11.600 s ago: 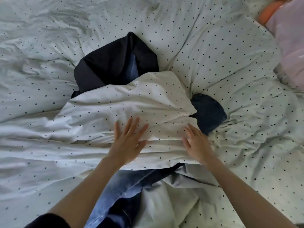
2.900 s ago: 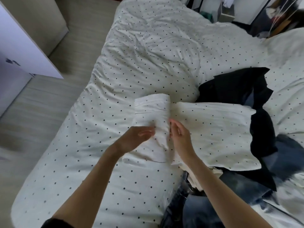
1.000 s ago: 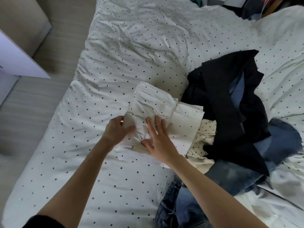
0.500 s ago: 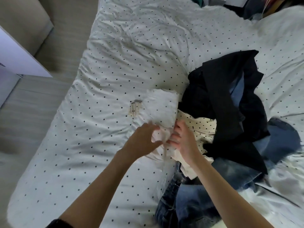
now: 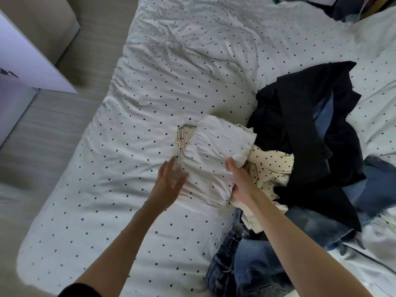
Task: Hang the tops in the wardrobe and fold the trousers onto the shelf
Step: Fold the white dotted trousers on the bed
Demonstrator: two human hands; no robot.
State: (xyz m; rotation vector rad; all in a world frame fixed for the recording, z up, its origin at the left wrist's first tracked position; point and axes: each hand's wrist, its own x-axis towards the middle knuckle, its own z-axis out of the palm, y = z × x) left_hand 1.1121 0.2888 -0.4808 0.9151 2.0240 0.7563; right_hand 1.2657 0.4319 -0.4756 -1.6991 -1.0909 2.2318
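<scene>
Dotted duvet [image 5: 162,86] bears folded trousers [image 5: 216,153]: right hand [image 5: 241,179] grasps their edge, left hand [image 5: 171,179] flat alongside.

Open spotted duvet [image 5: 162,82] extends left and beyond the folded cream garment [image 5: 214,159]; heaped black clothing [image 5: 304,129] and jeans [image 5: 246,266] obstruct the right.

There is just one camera, and it sits on my head. It looks forward and down at the bed [image 5: 162,86] from above, close enough that both my arms reach in from the bottom edge. The picture is wide and bends at the sides. The floor [image 5: 49,133] shows on the left, and the pile of clothes [image 5: 317,133] sits at the right.
</scene>
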